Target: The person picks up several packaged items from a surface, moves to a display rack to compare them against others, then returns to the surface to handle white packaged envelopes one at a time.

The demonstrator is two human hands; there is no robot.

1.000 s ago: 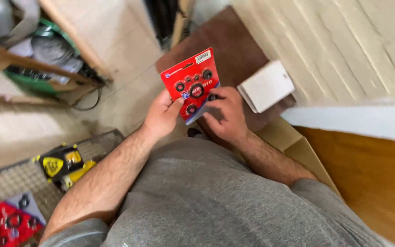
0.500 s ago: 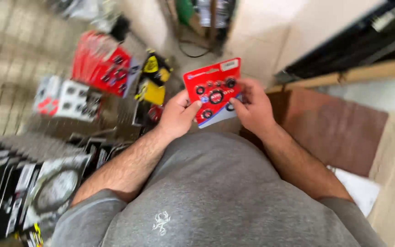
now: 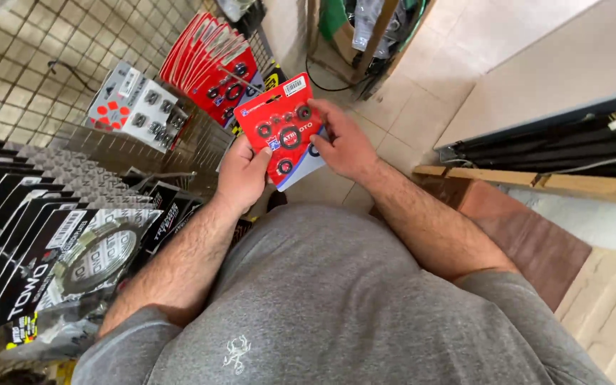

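Head view. You hold a red card (image 3: 284, 128) of black rings in both hands, in front of your chest and above the tiled floor (image 3: 422, 93). Your left hand (image 3: 242, 175) grips the card's lower left edge, thumb across the front face, fingers closed behind it. Your right hand (image 3: 344, 146) clasps the right edge, thumb on the front near the rings, fingers curled round the back. A second card (image 3: 306, 165), blue and white, lies directly behind the red one, and its lower corner shows beneath; both hands pinch the two together. The red card is tilted, its top corner leaning away from you to the right.

To your left stands a wire rack (image 3: 73, 153). A row of matching red packs (image 3: 204, 60) hangs at its upper part, just beyond the held card. A grey pack (image 3: 133, 107) of small parts hangs beside them, nearer the rack's left edge. Black packs (image 3: 16, 228) fill the rack's lower left, one showing a large ring (image 3: 98, 257). To your right, a timber plank (image 3: 536, 178) lies well apart from your hands.
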